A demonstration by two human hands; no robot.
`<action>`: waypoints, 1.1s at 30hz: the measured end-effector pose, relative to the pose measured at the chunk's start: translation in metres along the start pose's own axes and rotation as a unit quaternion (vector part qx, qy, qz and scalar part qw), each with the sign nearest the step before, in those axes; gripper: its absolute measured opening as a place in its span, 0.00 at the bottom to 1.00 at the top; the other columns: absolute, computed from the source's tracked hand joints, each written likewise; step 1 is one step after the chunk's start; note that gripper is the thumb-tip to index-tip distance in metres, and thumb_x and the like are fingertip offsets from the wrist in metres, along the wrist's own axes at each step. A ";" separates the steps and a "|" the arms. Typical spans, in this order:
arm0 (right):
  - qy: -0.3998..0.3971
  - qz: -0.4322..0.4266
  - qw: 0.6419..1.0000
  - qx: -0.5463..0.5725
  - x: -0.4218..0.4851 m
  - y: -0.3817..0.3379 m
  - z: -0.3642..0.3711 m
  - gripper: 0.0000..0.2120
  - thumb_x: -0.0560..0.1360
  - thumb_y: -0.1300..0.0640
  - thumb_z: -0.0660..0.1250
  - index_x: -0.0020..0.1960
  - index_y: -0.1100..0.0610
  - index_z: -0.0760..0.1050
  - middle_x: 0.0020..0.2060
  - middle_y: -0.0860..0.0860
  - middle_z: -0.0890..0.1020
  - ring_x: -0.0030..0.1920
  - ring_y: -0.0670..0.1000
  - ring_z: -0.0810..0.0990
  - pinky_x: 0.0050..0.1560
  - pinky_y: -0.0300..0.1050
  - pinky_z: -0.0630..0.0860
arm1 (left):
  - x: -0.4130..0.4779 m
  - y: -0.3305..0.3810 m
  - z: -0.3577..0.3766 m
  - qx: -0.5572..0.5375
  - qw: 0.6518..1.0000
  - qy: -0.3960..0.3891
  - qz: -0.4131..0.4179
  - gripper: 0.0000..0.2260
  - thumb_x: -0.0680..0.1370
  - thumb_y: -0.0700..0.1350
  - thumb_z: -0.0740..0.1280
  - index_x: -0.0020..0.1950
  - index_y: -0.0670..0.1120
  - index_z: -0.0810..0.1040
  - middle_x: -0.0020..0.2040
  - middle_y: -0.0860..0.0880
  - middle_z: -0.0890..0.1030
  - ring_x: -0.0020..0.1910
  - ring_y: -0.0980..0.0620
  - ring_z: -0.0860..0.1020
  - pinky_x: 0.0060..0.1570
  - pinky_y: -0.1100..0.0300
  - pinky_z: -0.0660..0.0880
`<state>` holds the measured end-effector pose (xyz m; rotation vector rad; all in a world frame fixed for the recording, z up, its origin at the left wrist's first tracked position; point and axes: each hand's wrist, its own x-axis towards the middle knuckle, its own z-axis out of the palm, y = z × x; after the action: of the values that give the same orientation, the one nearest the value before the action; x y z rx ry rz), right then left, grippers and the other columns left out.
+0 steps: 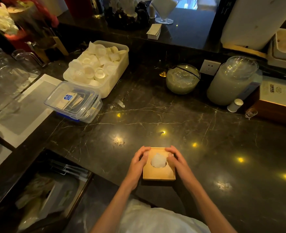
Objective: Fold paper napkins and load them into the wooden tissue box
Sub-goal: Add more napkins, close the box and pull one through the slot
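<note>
A square wooden tissue box (159, 174) sits on the dark marble counter (155, 118) near its front edge. White napkin paper (158, 160) pokes up through the round hole in the box's lid. My left hand (138, 161) grips the box's left side, fingers curled over the far left corner. On the opposite side, my right hand (176, 159) clasps the right edge, fingers over the far right corner. Both hands hold the box between them.
A white tub of small cups (96, 68) and a clear lidded container (74, 101) stand at the left back. A glass bowl (182, 79), a tall jar (231, 81), a small white shaker (234, 105) and a shot glass (250, 113) stand at the right back.
</note>
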<state>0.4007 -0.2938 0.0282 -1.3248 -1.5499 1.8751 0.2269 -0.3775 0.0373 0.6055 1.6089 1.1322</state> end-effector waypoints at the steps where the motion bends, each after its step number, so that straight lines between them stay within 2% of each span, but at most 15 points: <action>1: 0.012 0.011 0.999 0.038 -0.002 -0.002 0.000 0.16 0.81 0.50 0.58 0.69 0.44 0.69 0.69 0.42 0.67 0.62 0.40 0.71 0.57 0.38 0.73 | -0.002 0.002 -0.001 -0.026 1.000 0.007 -0.009 0.15 0.83 0.50 0.60 0.70 0.57 0.71 0.73 0.53 0.67 0.68 0.54 0.71 0.56 0.63 0.74; 3: 0.036 0.037 0.996 0.068 -0.003 0.003 0.001 0.24 0.81 0.44 0.54 0.77 0.42 0.57 0.73 0.42 0.63 0.70 0.44 0.66 0.68 0.45 0.67 | -0.004 0.002 -0.002 -0.047 0.998 0.012 -0.039 0.22 0.84 0.51 0.56 0.78 0.58 0.57 0.73 0.55 0.65 0.70 0.55 0.67 0.55 0.66 0.72; 5: 0.047 0.061 0.994 0.077 -0.003 0.014 0.008 0.26 0.81 0.40 0.50 0.78 0.41 0.52 0.76 0.44 0.61 0.74 0.47 0.62 0.71 0.50 0.61 | -0.005 -0.002 0.001 -0.035 0.997 -0.020 -0.065 0.24 0.84 0.53 0.53 0.79 0.59 0.50 0.74 0.55 0.63 0.71 0.55 0.66 0.61 0.64 0.71; 6: 0.047 0.071 0.993 0.084 -0.003 0.019 0.014 0.27 0.80 0.38 0.48 0.78 0.41 0.53 0.75 0.45 0.63 0.74 0.48 0.64 0.72 0.50 0.63 | -0.005 -0.007 0.003 -0.030 0.996 -0.039 -0.070 0.24 0.85 0.54 0.51 0.80 0.59 0.48 0.75 0.55 0.63 0.70 0.56 0.68 0.62 0.65 0.72; 8: 0.067 0.087 0.991 0.080 -0.002 0.025 0.026 0.30 0.78 0.33 0.47 0.77 0.42 0.56 0.72 0.47 0.70 0.69 0.48 0.71 0.69 0.53 0.69 | -0.004 -0.012 0.007 -0.025 0.996 -0.056 -0.072 0.24 0.85 0.52 0.50 0.80 0.57 0.46 0.74 0.55 0.64 0.65 0.64 0.71 0.55 0.72 0.74; 10: 0.106 0.083 0.989 0.065 0.003 0.024 0.037 0.31 0.78 0.34 0.46 0.77 0.46 0.59 0.67 0.49 0.75 0.65 0.47 0.76 0.65 0.49 0.74 | 0.005 -0.012 0.005 -0.031 0.995 -0.061 -0.070 0.23 0.85 0.51 0.49 0.80 0.57 0.47 0.73 0.57 0.66 0.62 0.69 0.72 0.52 0.76 0.73; 14: 0.165 0.063 0.984 0.033 0.038 0.005 0.053 0.26 0.81 0.39 0.45 0.74 0.49 0.63 0.62 0.50 0.79 0.59 0.46 0.80 0.57 0.41 0.79 | 0.049 0.000 -0.012 -0.022 0.996 -0.064 -0.057 0.23 0.85 0.50 0.50 0.80 0.54 0.50 0.74 0.54 0.67 0.63 0.68 0.73 0.54 0.74 0.73; 17: 0.204 0.063 0.976 0.030 0.083 -0.024 0.067 0.24 0.82 0.41 0.46 0.71 0.50 0.67 0.59 0.49 0.81 0.58 0.46 0.81 0.59 0.49 0.79 | 0.101 0.017 -0.030 -0.014 0.997 -0.057 -0.040 0.23 0.85 0.48 0.50 0.80 0.52 0.52 0.73 0.53 0.69 0.61 0.70 0.75 0.52 0.74 0.73; 19: 0.241 0.069 0.968 0.018 0.120 -0.042 0.077 0.27 0.81 0.38 0.46 0.71 0.50 0.68 0.60 0.50 0.81 0.59 0.47 0.80 0.62 0.55 0.77 | 0.141 0.031 -0.044 0.012 0.998 -0.056 -0.032 0.23 0.85 0.53 0.52 0.80 0.55 0.53 0.74 0.53 0.69 0.66 0.65 0.73 0.58 0.70 0.72; 21: 0.274 0.061 0.960 -0.001 0.158 -0.057 0.084 0.25 0.82 0.40 0.46 0.71 0.50 0.68 0.59 0.50 0.81 0.58 0.47 0.80 0.62 0.53 0.77 | 0.182 0.046 -0.058 0.044 0.997 -0.059 -0.016 0.24 0.84 0.56 0.52 0.80 0.57 0.54 0.75 0.54 0.68 0.68 0.61 0.71 0.64 0.66 0.69; 24: 0.305 0.048 0.950 -0.037 0.218 -0.088 0.090 0.22 0.83 0.45 0.47 0.69 0.52 0.70 0.57 0.50 0.80 0.58 0.50 0.80 0.60 0.49 0.76 | 0.243 0.078 -0.073 0.078 0.995 -0.057 0.010 0.22 0.85 0.50 0.51 0.80 0.52 0.55 0.74 0.56 0.67 0.67 0.62 0.70 0.60 0.73 0.65; 28: 0.330 0.055 0.940 -0.066 0.294 -0.126 0.089 0.22 0.84 0.48 0.47 0.69 0.56 0.70 0.61 0.55 0.79 0.61 0.54 0.77 0.64 0.51 0.72 | 0.316 0.124 -0.088 0.137 0.987 -0.054 0.061 0.21 0.86 0.49 0.50 0.80 0.50 0.57 0.69 0.54 0.70 0.65 0.60 0.68 0.52 0.82 0.63; 29: 0.331 0.058 0.938 -0.083 0.310 -0.133 0.088 0.21 0.84 0.49 0.47 0.68 0.57 0.70 0.60 0.56 0.79 0.61 0.56 0.78 0.63 0.53 0.73 | 0.332 0.133 -0.092 0.149 0.984 -0.055 0.075 0.21 0.86 0.50 0.49 0.80 0.50 0.58 0.69 0.53 0.71 0.65 0.58 0.69 0.55 0.80 0.64; 31: 0.324 0.071 0.934 -0.131 0.335 -0.145 0.086 0.19 0.83 0.52 0.48 0.67 0.60 0.69 0.58 0.59 0.79 0.58 0.60 0.78 0.59 0.54 0.75 | 0.358 0.146 -0.096 0.175 0.979 -0.058 0.090 0.22 0.85 0.52 0.49 0.80 0.52 0.58 0.71 0.51 0.71 0.68 0.54 0.70 0.62 0.67 0.64; 33: 0.326 0.086 0.925 -0.178 0.356 -0.155 0.082 0.18 0.83 0.56 0.49 0.68 0.61 0.67 0.59 0.61 0.78 0.58 0.62 0.78 0.58 0.54 0.76 | 0.379 0.154 -0.097 0.183 0.977 -0.062 0.094 0.22 0.85 0.53 0.49 0.79 0.54 0.58 0.71 0.50 0.72 0.68 0.52 0.71 0.62 0.61 0.64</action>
<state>0.1163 -0.0177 0.0140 -2.0351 -1.4638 1.0571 -0.0157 -0.0352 0.0053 1.0687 1.6898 0.9140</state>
